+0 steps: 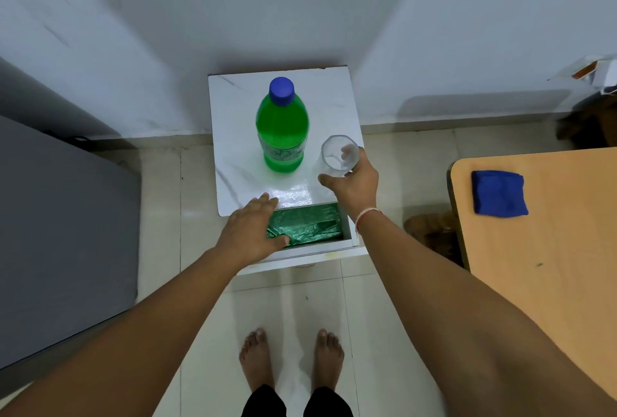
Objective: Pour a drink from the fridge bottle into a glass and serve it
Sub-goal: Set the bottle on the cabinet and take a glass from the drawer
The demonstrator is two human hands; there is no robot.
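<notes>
A green plastic bottle (282, 129) with a blue cap stands upright on a small white marble-patterned cabinet top (233, 129). My right hand (354, 182) grips a clear empty glass (339, 156) over the cabinet's right edge, just right of the bottle. My left hand (250, 233) lies flat with straight fingers at the cabinet's front edge, over the left end of an open drawer (347, 241) that holds crumpled green plastic (307, 224).
A grey fridge (60, 233) stands at the left. A wooden table (541, 243) at the right carries a folded blue cloth (499, 194). White walls rise behind the cabinet. My bare feet stand on the tiled floor (290, 306) in front.
</notes>
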